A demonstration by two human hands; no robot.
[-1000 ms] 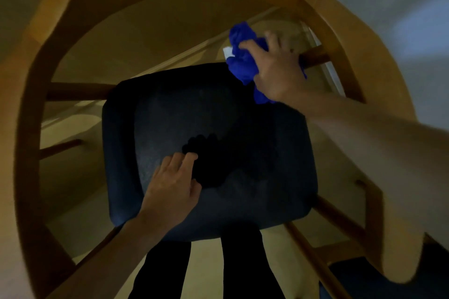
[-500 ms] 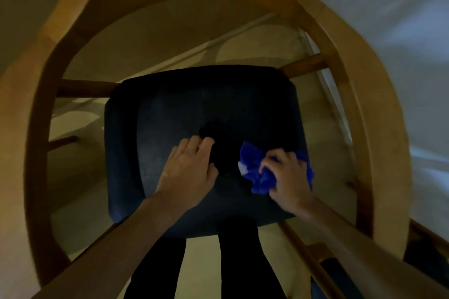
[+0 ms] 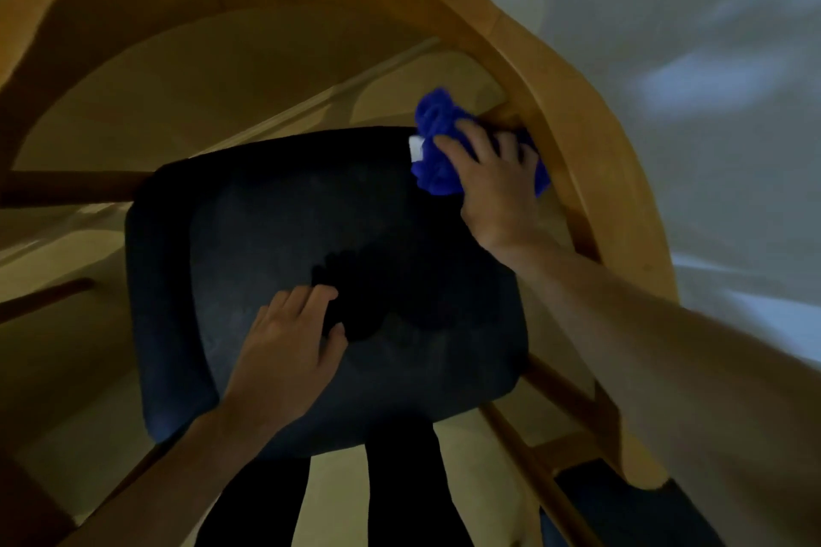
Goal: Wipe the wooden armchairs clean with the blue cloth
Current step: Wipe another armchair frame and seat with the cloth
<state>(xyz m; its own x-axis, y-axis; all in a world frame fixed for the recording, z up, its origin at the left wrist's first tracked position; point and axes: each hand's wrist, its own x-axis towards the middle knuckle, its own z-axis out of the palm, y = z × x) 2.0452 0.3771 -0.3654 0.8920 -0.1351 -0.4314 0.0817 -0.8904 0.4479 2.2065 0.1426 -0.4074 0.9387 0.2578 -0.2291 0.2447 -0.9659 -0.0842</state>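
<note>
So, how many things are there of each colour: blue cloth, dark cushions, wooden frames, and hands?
Blue crumpled cloth: 1
Dark padded seat cushions: 2
Light wooden armchair frame: 1
Bare hands, left hand, right hand: 2
Total: 6

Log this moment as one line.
right hand: presses blue cloth at armchair frame | left hand: flat on seat

Seat (image 3: 275, 235) under left hand (image 3: 284, 351); cloth (image 3: 437, 147) beneath right hand (image 3: 497, 187), against armrest (image 3: 591, 155) beyond seat's far right corner.
</note>
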